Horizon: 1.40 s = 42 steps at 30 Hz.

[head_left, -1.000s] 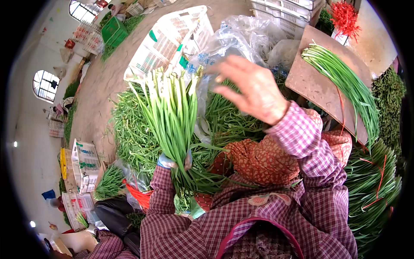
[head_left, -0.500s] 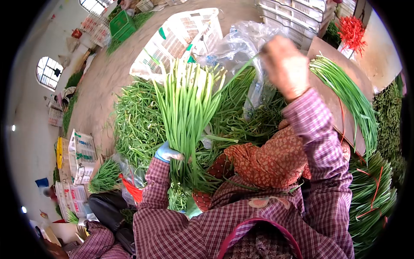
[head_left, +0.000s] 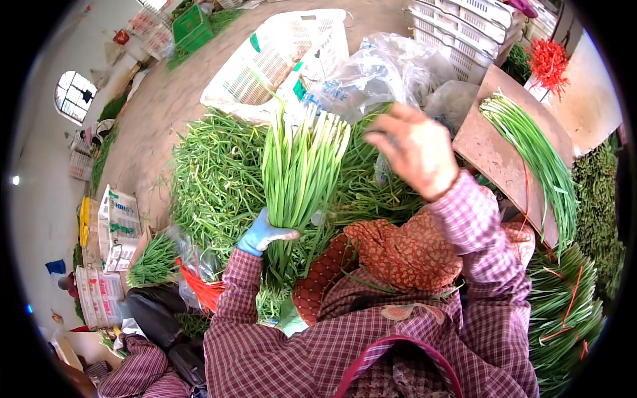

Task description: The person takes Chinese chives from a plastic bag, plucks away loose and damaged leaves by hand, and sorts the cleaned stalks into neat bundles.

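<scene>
Out in front, a heap of loose green stalks point(head_left: 215, 179) spreads before a white crate point(head_left: 239, 73). Over the heap, a bunch of green stalks point(head_left: 302, 169), pale ends pointing away, sits in the gloved left hand point(head_left: 267, 233), fingers wrapped round it. Change noted: a moment ago one stalk stretched from bunch to right hand point(head_left: 423, 156); now none spans the gap, so the bunch's edge reads neater (judgement). Right fingers curved, partly parted, blurred; whether they pinch anything: cannot tell. Left fingertips hidden; the bunch's leaf tips are lost among greenery.
</scene>
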Each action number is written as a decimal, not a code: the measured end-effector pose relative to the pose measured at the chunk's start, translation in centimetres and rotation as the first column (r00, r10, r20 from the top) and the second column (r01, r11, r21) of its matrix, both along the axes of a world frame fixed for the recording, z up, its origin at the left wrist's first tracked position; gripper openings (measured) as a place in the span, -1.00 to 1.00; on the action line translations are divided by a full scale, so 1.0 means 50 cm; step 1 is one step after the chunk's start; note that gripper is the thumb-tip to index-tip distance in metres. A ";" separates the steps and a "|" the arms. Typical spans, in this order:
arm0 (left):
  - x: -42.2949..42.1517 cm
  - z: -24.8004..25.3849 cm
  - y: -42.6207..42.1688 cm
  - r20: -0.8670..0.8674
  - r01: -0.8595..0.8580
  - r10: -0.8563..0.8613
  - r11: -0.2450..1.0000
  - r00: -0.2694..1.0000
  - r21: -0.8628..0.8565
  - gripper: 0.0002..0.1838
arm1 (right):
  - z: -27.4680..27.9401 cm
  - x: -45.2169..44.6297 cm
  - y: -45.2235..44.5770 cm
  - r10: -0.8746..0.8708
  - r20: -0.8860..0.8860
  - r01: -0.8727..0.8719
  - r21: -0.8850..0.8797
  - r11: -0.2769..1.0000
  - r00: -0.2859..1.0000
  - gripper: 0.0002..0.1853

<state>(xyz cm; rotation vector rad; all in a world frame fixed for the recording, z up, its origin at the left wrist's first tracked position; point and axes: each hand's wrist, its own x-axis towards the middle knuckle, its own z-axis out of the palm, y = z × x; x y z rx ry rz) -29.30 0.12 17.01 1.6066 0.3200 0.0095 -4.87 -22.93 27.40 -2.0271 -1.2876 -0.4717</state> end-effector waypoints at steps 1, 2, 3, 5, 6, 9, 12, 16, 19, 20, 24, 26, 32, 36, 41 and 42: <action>0.006 0.003 -0.009 0.002 0.004 -0.004 1.000 1.000 -0.003 -0.19 | 0.001 -0.024 0.023 0.058 -0.060 -0.055 0.048 0.997 0.996 -0.84; 0.009 0.006 -0.018 -0.010 -0.003 0.003 1.000 1.000 -0.013 -0.21 | 0.005 -0.043 0.039 0.070 -0.096 -0.067 0.039 0.997 0.993 -0.79; 0.012 0.012 -0.027 -0.024 -0.011 0.011 1.000 1.000 -0.023 -0.24 | -0.003 -0.053 0.058 0.062 -0.157 -0.057 0.039 0.998 0.986 -0.74; 0.019 0.029 -0.046 0.011 0.002 -0.002 1.000 1.000 0.019 -0.32 | -0.009 -0.065 0.076 0.035 -0.121 -0.035 0.009 0.999 0.992 -0.67; 0.023 0.032 -0.052 0.003 0.000 0.000 1.000 1.000 0.000 -0.34 | -0.017 -0.068 0.084 0.033 -0.162 -0.031 0.019 0.999 0.986 -0.61; 0.029 0.042 -0.067 0.029 0.000 0.001 1.000 1.000 -0.028 -0.40 | -0.030 -0.070 0.090 -0.083 -0.201 0.053 -0.150 0.987 0.976 -0.56; 0.029 0.033 -0.068 -0.023 -0.015 0.015 1.000 1.000 0.018 -0.41 | -0.041 -0.070 0.092 -0.123 -0.192 0.083 -0.204 0.975 0.974 -0.47; 0.027 0.005 -0.065 -0.037 -0.020 0.027 0.981 0.999 0.191 -0.38 | -0.066 -0.064 0.103 -0.118 -0.270 0.074 -0.169 0.983 0.956 -0.49; 0.026 0.009 -0.064 -0.029 -0.028 0.032 0.989 0.999 0.144 -0.38 | -0.082 -0.056 0.106 -0.062 -0.326 0.050 -0.046 0.998 0.943 -0.56; 0.026 0.006 -0.063 -0.030 -0.027 0.032 0.989 0.999 0.143 -0.38 | -0.087 -0.053 0.105 -0.015 -0.354 0.014 -0.005 1.000 0.935 -0.58; 0.029 -0.015 -0.051 -0.013 0.001 -0.001 1.000 1.000 0.000 -0.35 | -0.085 -0.042 0.097 0.055 -0.455 -0.022 0.077 0.997 0.889 -0.67; 0.025 -0.016 -0.049 -0.023 0.020 -0.021 0.999 1.000 -0.042 -0.34 | -0.082 -0.026 0.091 0.022 -0.417 0.028 0.113 0.993 0.909 -0.72; -0.010 -0.012 -0.039 -0.075 -0.064 0.066 0.998 0.995 0.028 -0.39 | -0.033 0.128 -0.036 -0.269 -0.272 0.325 0.191 0.926 0.924 -0.75; -0.031 -0.007 -0.023 -0.089 -0.026 0.041 0.985 0.995 0.169 -0.44 | -0.015 0.179 -0.096 -0.591 0.185 0.599 -0.471 0.648 0.785 -0.65; -0.026 -0.012 -0.021 -0.103 -0.031 0.042 0.994 0.994 0.103 -0.44 | -0.047 0.075 -0.030 -0.150 0.040 0.155 -0.305 0.940 0.988 -0.61; -0.024 -0.010 -0.021 -0.115 -0.009 0.020 0.995 0.993 0.100 -0.43 | -0.046 0.061 -0.009 -0.089 0.058 0.099 -0.203 0.974 0.994 -0.62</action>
